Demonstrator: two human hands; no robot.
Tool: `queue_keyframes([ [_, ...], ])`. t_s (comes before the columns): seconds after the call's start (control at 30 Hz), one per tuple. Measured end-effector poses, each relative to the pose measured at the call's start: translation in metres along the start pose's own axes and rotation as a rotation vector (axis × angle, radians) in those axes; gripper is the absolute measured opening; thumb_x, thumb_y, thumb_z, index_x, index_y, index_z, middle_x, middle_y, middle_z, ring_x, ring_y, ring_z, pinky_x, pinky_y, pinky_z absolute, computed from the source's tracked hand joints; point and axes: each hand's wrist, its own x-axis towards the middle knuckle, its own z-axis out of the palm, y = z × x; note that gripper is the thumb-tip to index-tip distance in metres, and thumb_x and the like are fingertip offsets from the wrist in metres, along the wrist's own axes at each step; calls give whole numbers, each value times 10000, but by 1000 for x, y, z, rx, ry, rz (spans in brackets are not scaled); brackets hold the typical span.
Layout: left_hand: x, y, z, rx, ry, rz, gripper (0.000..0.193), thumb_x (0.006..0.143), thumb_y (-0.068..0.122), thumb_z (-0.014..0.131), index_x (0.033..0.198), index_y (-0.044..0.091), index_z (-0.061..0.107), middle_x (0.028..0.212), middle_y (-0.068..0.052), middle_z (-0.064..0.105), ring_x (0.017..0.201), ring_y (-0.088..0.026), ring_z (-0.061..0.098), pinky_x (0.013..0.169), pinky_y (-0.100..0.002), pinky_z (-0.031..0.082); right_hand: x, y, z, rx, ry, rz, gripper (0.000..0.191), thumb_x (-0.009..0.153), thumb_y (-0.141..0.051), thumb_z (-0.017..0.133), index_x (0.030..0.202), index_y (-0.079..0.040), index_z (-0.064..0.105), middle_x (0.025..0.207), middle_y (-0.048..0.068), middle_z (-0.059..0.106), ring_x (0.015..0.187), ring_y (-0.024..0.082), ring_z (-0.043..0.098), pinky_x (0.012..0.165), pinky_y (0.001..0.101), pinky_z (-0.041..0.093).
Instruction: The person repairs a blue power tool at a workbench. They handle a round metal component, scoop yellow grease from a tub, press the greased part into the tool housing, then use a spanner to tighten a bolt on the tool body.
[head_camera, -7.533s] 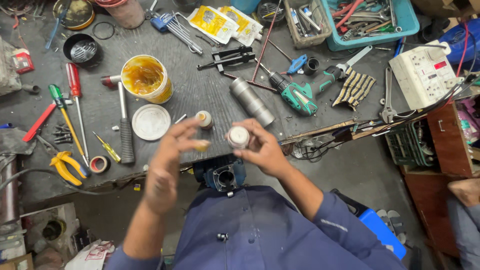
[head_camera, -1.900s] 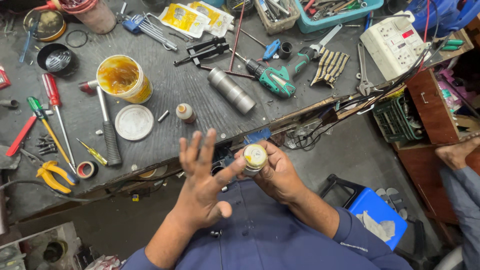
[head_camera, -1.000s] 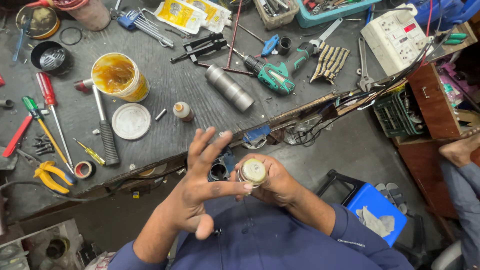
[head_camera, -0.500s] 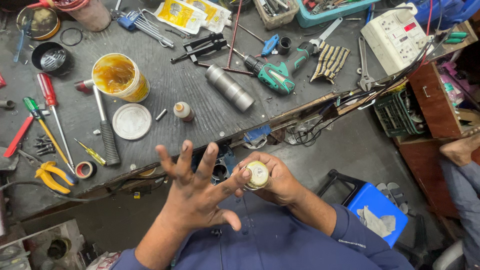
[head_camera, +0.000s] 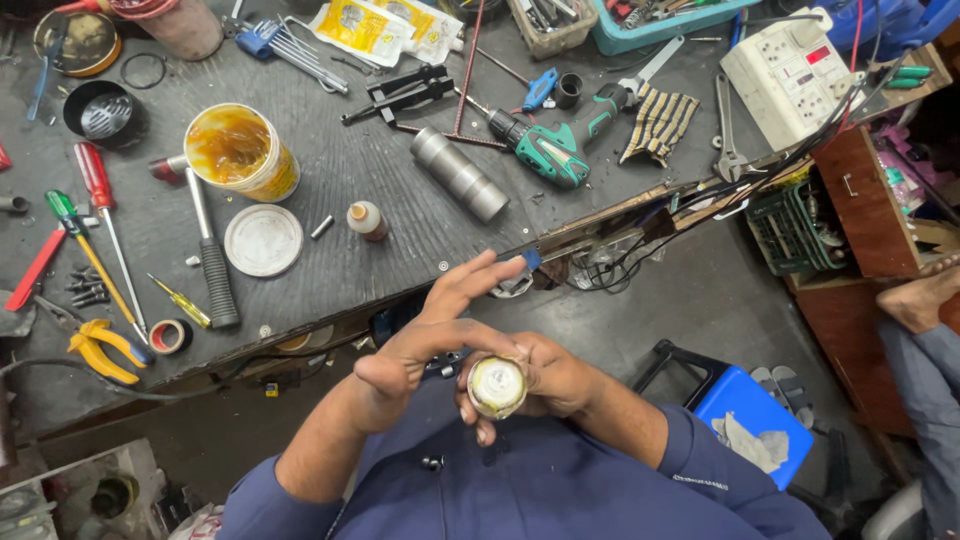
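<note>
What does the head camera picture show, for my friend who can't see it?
A person's right hand holds a small round part smeared with yellow grease, with the open left hand beside it. Behind them, a grey workbench holds a grease tub, a drill and screwdrivers.

Workshop — tool-strewn workbench (head_camera: 400, 190).

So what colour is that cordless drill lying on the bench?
The cordless drill is green and black, seen clearly in the head view.
</note>
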Motion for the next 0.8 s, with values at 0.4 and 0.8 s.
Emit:
queue_keyframes([
  [0.4,-19,-11,11,143,196,54,1185,856,913,-93,1365,164,672,1746,-263,320,1711,-443,162,1397,-614,-5,-1,-7,-9,93,204,-231,541,1020,-382,707,1320,46,566,1173,207,668,948,265,716,853,400,596],
  [0.8,-37,-17,22,1404,491,277,781,995,837,201,1436,400,675,1728,-80,217,1626,-316,-2,1230,-649,-181,7,-4,-5,-49,284,-253,556,931,-327,812,1312,-4,567,1194,141,664,985,265,700,879,400,582],
])
